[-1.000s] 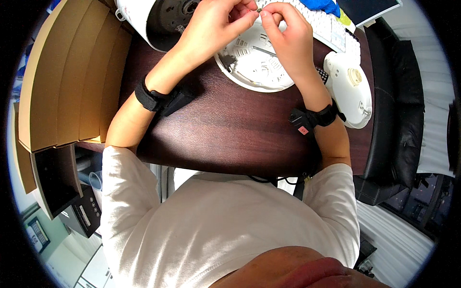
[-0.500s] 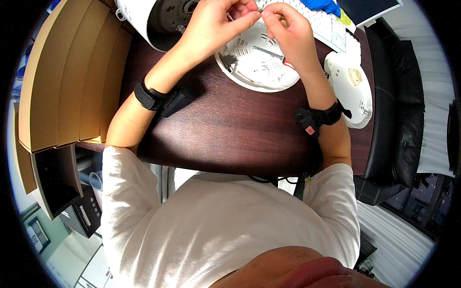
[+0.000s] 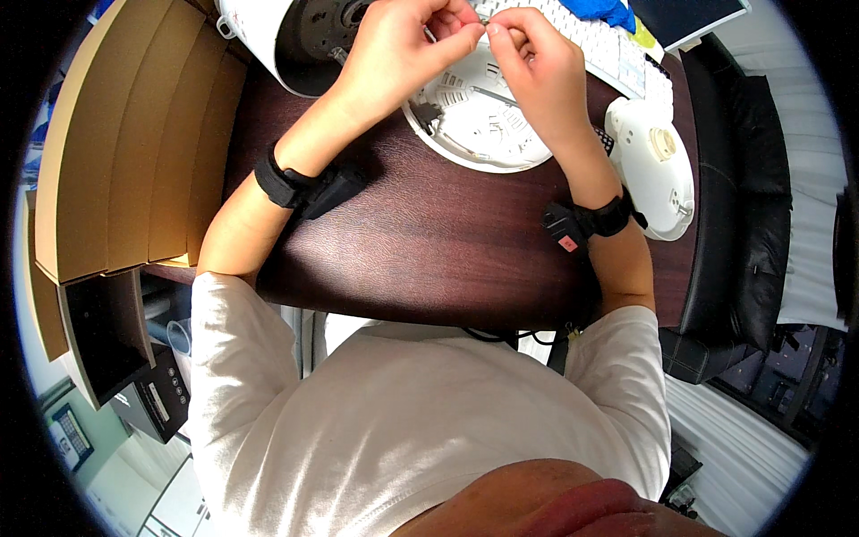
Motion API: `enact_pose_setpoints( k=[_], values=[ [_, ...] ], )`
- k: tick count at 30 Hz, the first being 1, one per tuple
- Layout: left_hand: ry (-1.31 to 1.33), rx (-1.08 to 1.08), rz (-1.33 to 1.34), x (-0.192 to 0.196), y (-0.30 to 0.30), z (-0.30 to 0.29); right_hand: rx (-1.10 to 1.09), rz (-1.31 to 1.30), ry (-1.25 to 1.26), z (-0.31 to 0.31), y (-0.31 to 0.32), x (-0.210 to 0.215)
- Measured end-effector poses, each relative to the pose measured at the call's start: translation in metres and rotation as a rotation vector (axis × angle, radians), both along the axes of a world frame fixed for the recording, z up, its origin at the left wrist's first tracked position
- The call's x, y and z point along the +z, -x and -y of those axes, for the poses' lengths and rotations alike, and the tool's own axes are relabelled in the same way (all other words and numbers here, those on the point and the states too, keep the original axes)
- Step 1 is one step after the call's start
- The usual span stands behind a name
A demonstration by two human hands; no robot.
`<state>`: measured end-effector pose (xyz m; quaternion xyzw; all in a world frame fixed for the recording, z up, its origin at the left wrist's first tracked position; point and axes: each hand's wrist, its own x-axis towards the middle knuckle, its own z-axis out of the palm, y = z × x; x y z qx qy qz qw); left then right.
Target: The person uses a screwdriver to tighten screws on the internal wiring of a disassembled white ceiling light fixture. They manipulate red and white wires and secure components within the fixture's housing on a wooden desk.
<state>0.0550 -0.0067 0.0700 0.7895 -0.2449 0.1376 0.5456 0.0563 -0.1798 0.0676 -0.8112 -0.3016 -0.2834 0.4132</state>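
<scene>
At the top of the picture both my hands meet with fingertips pinched. My left hand (image 3: 407, 45) is closed. My right hand (image 3: 541, 72) is closed too, its thumb and forefinger bent together. Between the fingertips is a tiny dark piece, too small to make out. Beneath my hands lies a round white plastic cover (image 3: 479, 154), its ribbed and slotted inside facing up. A screwdriver's metal shaft (image 3: 490, 94) rests across it, its other end hidden behind my right hand. Right of my right wrist is a second white plastic part (image 3: 658, 192) with a raised round boss.
A white drum-shaped housing (image 3: 259, 40) with a dark inside lies at the upper left. A white keyboard (image 3: 617, 63) and a blue cloth (image 3: 601, 11) are at the upper right. Cardboard boxes (image 3: 134, 143) stand along the table's left; a black leather seat (image 3: 738, 206) is right.
My right hand and wrist have shifted and turned slightly, now covering the red part of the screwdriver. The fingertips stay together at the same place; my left hand has hardly moved.
</scene>
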Motion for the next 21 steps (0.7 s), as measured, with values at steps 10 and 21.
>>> enact_pose_setpoints(
  k=[10,21],
  values=[
    [-0.151,0.125,0.155,0.001,0.008,0.007,0.141,-0.373,-0.219,0.003,-0.005,-0.008],
    [-0.23,0.214,0.351,-0.003,0.013,0.011,0.195,-0.565,-0.27,0.001,-0.008,-0.003]
  ],
)
